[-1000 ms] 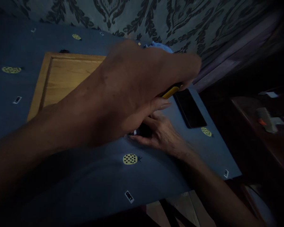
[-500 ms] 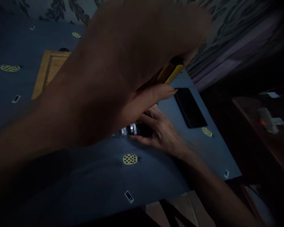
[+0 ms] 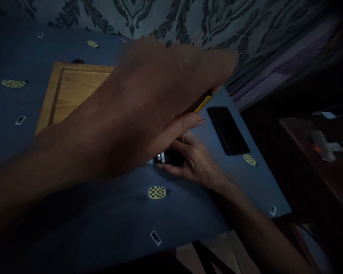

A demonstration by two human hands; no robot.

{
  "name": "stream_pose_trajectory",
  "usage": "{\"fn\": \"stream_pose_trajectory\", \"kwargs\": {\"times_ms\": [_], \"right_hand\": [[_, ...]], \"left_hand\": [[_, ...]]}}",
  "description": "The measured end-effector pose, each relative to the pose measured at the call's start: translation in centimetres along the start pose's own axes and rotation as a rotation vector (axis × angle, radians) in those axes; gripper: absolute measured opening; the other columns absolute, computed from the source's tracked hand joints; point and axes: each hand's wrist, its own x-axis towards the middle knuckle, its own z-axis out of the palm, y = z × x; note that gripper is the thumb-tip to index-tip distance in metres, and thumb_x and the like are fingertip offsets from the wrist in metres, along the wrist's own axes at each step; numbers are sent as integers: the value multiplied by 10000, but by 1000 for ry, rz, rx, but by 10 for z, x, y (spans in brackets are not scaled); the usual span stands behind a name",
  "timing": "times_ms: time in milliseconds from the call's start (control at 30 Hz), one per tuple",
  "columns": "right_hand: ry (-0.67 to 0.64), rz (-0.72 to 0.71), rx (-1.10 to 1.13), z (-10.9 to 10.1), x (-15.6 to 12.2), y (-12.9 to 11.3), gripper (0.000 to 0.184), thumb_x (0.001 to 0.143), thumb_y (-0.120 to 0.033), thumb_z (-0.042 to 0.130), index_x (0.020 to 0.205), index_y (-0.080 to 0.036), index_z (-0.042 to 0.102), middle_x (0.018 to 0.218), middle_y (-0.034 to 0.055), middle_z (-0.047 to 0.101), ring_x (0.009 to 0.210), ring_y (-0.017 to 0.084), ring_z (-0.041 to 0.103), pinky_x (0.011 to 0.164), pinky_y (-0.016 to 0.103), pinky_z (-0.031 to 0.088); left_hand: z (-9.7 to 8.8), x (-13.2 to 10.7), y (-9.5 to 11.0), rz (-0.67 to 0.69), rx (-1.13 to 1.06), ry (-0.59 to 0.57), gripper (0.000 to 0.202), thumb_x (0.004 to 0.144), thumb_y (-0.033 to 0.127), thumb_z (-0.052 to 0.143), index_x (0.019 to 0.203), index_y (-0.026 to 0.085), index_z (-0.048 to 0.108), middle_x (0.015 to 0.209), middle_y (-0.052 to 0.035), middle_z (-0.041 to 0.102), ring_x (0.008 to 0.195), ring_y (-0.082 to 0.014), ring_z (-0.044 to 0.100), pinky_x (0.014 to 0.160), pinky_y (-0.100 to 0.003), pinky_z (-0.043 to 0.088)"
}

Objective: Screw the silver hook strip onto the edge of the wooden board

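Black-and-silver piece (image 3: pixel 173 156) lies near the middle of the view, pinched between the thumb and fingers of the right hand (image 3: pixel 198 158), its silver band facing nine o'clock and its other end hidden in the grip. Just above, toward eleven o'clock of it, the left hand (image 3: pixel 151 91) is curled around a yellow-and-black handle (image 3: pixel 203 104); only a short stretch of that handle shows past the thumb, and whatever it belongs to is hidden beneath the palm. At two o'clock from the right hand, well clear of its fingers, a dark phone (image 3: pixel 228 130) lies flat on the blue tablecloth (image 3: pixel 117 217). Partly covered by the left arm, a wooden board (image 3: pixel 77 91) sits at ten o'clock. Farther out, a patterned wall (image 3: pixel 165 15) rises at twelve, and a dark brown surface (image 3: pixel 300 133) stands at three.
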Motion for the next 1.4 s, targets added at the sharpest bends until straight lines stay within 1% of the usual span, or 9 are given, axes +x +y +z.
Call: {"fn": "stream_pose_trajectory", "kwargs": {"times_ms": [100,267,433,700,800,1000,1167,1333,1400], "right_hand": [[-1,1,-1,1,0,1,448,938,-523,571,1126,-125,653,1080,160,654,1020,305,603,871,482,519],[2,23,21,2,0,3,380,931,-550,565,1057,-202,653,1057,117,663,990,296,613,843,480,525],[-21,24,24,1,0,4,385,936,-538,552,1053,-182,640,1004,125,658,944,289,619,807,464,531],[-26,37,-1,2,-1,5,399,920,-546,559,1084,-190,635,1080,141,662,1020,318,613,850,510,525],[-29,31,28,2,-1,4,376,924,-529,565,1040,-180,643,1069,144,663,1007,313,616,829,493,532],[9,18,31,3,1,4,367,917,-530,589,1038,-189,651,1056,131,657,978,306,614,805,482,529],[-8,12,42,3,0,5,386,918,-536,587,1063,-187,664,1065,133,660,968,310,607,828,511,520],[-13,34,28,1,1,3,369,905,-520,619,1093,-205,659,1086,124,656,1007,313,610,860,503,515],[3,26,34,1,1,3,374,911,-519,617,1099,-197,651,1079,122,653,1019,308,607,873,495,514]], "left_hand": [[8,4,-5,4,11,-62,183,934,290,548,1064,196,635,791,42,641,584,-119,592,601,-298,496],[13,2,-4,58,-62,-135,139,920,235,523,983,207,643,681,47,574,519,-109,545,566,-295,507],[10,-7,-8,131,-217,-69,237,959,299,433,1079,293,638,835,43,600,669,-127,637,582,-249,557],[12,2,-3,121,-198,-78,248,948,280,520,1157,230,643,837,31,656,662,-124,636,487,-206,502],[12,2,-1,82,-174,-68,234,948,210,458,1052,220,668,873,28,664,687,-137,665,541,-240,533],[6,3,1,-11,-156,-193,313,911,259,400,1003,212,695,892,7,684,915,-263,711,797,-455,591],[3,4,0,103,-65,-229,382,886,175,342,1094,247,654,834,52,688,789,-200,717,694,-357,611],[3,9,-2,75,-84,-174,242,858,172,453,916,227,681,669,64,629,606,-166,659,616,-358,588],[3,7,-3,62,-94,-101,250,913,276,448,898,218,691,687,56,649,602,-164,653,628,-383,576]]}}
